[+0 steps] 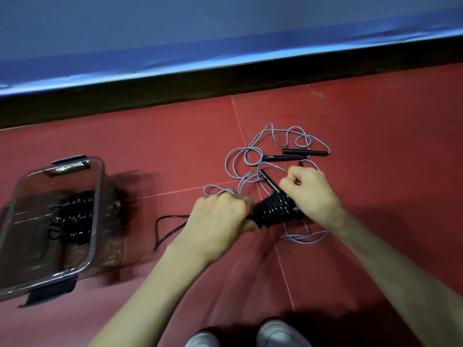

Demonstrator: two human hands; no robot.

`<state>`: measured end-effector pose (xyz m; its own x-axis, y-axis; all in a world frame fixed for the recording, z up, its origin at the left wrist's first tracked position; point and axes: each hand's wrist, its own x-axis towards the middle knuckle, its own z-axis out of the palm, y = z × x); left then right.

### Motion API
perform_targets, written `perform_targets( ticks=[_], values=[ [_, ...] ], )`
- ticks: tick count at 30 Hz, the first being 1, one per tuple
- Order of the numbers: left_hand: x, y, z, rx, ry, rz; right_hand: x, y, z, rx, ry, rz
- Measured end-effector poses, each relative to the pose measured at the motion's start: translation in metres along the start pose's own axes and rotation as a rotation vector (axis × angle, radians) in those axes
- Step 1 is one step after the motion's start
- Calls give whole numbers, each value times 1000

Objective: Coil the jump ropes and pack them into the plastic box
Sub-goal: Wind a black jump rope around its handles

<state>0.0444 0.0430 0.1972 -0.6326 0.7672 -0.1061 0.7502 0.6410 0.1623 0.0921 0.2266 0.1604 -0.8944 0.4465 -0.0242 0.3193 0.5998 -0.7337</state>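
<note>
1. Spreading across the frame, red floor mat (pixel 363 121); blue wall padding (pixel 225 33) above.
2. Clear plastic box (pixel 96 196), left, holds one coiled rope.
3. Black rope bundle (pixel 273 209), centre, axis left-right, between both fists.
4. Left hand (pixel 220 216) grips its left end, nearer the box; right hand (pixel 308 189) pinches the right.
5. Grey rope (pixel 275 144) loose behind.

A black jump rope bundle (pixel 273 209) is gripped at its ends by the left hand (pixel 220 216) and right hand (pixel 310 194); grey jump ropes (pixel 275 146) are strewn behind, a coiled black rope (pixel 75 214) is held in the plastic box (pixel 96 196)
</note>
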Motion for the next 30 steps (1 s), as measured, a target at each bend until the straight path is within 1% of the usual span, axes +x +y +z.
perform_targets(
  ticks=[3,5,8,9,12,14,16,18,20,22,24,26,27,28,30],
  values=[
    [6,-4,1,-89,33,78,-2,5,0,102,-102,41],
    [10,-14,7,-291,25,126,-2,10,-1,195,-160,76],
    [13,-28,20,-620,-13,263,-2,9,-4,316,-223,105],
    [13,-30,22,-716,-16,277,-3,6,-4,368,-237,114],
    [12,-30,27,-1023,-73,176,-8,-1,-2,588,-268,179],
    [9,-28,31,-1154,-80,97,-11,-4,-1,673,-266,212],
    [7,-26,37,-1251,-45,44,-13,-5,1,743,-251,243],
    [5,-23,42,-1266,49,35,-14,-6,3,816,-221,264],
    [4,-20,49,-1213,167,27,-15,-5,5,884,-166,306],
    [5,-16,56,-1188,252,-16,-16,-5,9,956,-97,372],
    [6,-10,65,-1245,290,-83,-16,-6,13,998,-26,443],
    [8,-4,74,-1316,291,-201,-16,-6,16,1002,41,496],
    [9,-2,77,-1313,292,-250,-16,-6,16,1002,75,510],
    [9,0,79,-1270,297,-277,-16,-5,16,1001,108,515],
    [8,3,81,-1141,327,-269,-16,-5,15,997,162,520]
  ],
)
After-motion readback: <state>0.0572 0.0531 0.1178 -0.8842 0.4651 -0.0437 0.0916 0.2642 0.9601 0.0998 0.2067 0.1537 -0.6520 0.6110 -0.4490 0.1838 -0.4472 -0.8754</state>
